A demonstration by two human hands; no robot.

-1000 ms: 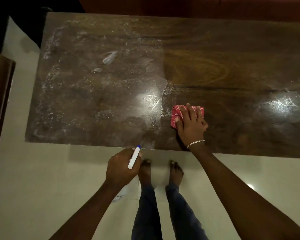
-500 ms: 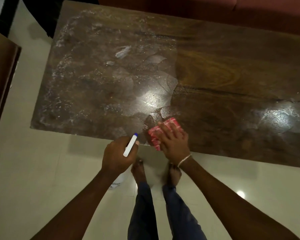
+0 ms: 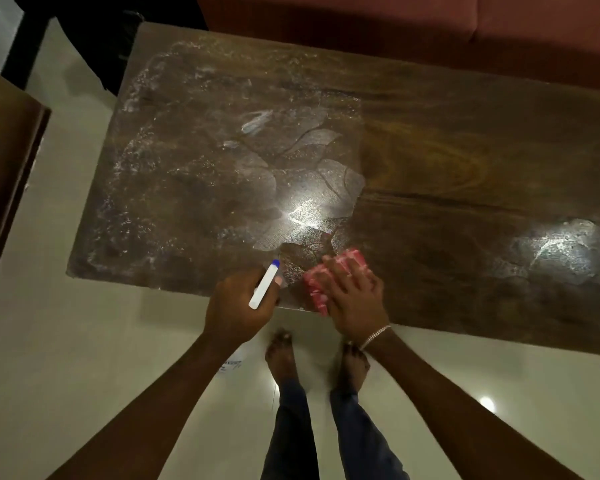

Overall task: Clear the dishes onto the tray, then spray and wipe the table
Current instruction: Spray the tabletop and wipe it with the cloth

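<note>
At the near edge of the table (image 3: 465,202), the right hand (image 3: 355,299) lies flat on the red cloth (image 3: 313,288) and presses it to the wood, fingers straight and spread. Just beside it, the left hand (image 3: 238,306) is closed around the bottle (image 3: 264,285), whose white head with the blue tip points toward the table; the body of the bottle is mostly hidden under the hand. The two hands are near but do not touch. I judge that the step is the wiping: the right part of the top looks dark and mostly dry, while the left part carries a whitish wet film (image 3: 201,188) with droplets along its borders, and one shiny patch (image 3: 565,251) sits far at the right. To do it well, I think the cloth should go in long overlapping strokes from the dry border into the film, with even pressure of the whole palm, and be turned to a fresh side when it is soaked. Care is needed at the rim, so that liquid is not pushed onto the floor (image 3: 84,341).
</note>
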